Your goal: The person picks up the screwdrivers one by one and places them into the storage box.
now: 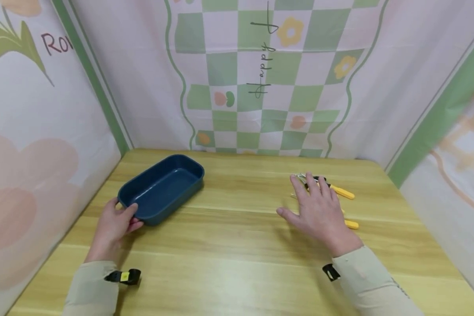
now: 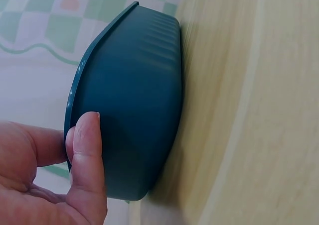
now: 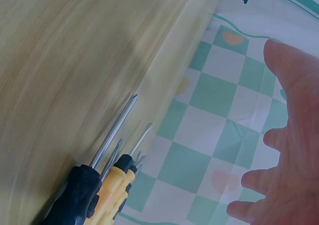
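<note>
Head view shows us a blue box point(image 1: 163, 188) on the left side of the desk point(image 1: 229, 263). We see the left hand point(image 1: 114, 221) pinching its rim at the near left corner. Over on the right, tools point(image 3: 110, 185) with black and yellow handles lie close together. The right hand point(image 1: 321, 215) is up above them, fingers spread wide, and we see it apart from them. Behind the desk we see a cloth point(image 1: 253, 70) with green and white squares.
</note>
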A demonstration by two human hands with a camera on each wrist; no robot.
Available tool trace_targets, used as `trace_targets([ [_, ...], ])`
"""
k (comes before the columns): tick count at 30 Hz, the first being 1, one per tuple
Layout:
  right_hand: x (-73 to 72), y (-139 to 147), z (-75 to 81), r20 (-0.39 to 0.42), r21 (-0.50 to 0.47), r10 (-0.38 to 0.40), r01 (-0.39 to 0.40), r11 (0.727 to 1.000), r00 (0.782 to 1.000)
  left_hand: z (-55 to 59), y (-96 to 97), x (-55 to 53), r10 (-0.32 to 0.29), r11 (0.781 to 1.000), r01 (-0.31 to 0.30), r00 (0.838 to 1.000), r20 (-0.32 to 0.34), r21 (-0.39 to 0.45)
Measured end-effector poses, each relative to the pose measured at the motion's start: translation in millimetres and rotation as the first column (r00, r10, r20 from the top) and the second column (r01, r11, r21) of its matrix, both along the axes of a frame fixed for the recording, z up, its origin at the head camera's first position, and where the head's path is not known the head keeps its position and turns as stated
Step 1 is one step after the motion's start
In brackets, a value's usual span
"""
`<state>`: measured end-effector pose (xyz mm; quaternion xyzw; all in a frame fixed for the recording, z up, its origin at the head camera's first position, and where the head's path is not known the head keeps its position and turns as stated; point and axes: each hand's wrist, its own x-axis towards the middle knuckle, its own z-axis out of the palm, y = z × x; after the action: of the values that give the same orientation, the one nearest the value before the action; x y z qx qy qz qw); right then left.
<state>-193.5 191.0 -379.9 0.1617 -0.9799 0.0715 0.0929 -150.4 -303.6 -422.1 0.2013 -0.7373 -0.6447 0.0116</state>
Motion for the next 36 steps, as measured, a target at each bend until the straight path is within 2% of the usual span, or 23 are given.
trace_targets([
  [10,2.4,1,0.3,0.026,0.010,-0.019,0.019,1.000,0.999,-0.6,8.6,0.7,-0.042,0.999,0.042,0.999,0.006,0.019],
  [14,3.2,2,-0.5,0.033,0.017,-0.022,0.022,1.000,0.999,1.3,11.7,1.7,-0.073,0.997,0.074,0.997,0.021,-0.025],
  [23,5.3,7,-0.7,0.033,0.014,-0.036,0.035,0.999,0.999,3.4,23.0,-4.5,-0.117,0.990,0.119,0.993,0.029,-0.079],
  [36,7.5,9,-0.7,0.023,0.013,-0.047,0.047,0.999,0.999,4.0,36.7,-10.3,-0.147,0.985,0.150,0.988,0.041,-0.081],
])
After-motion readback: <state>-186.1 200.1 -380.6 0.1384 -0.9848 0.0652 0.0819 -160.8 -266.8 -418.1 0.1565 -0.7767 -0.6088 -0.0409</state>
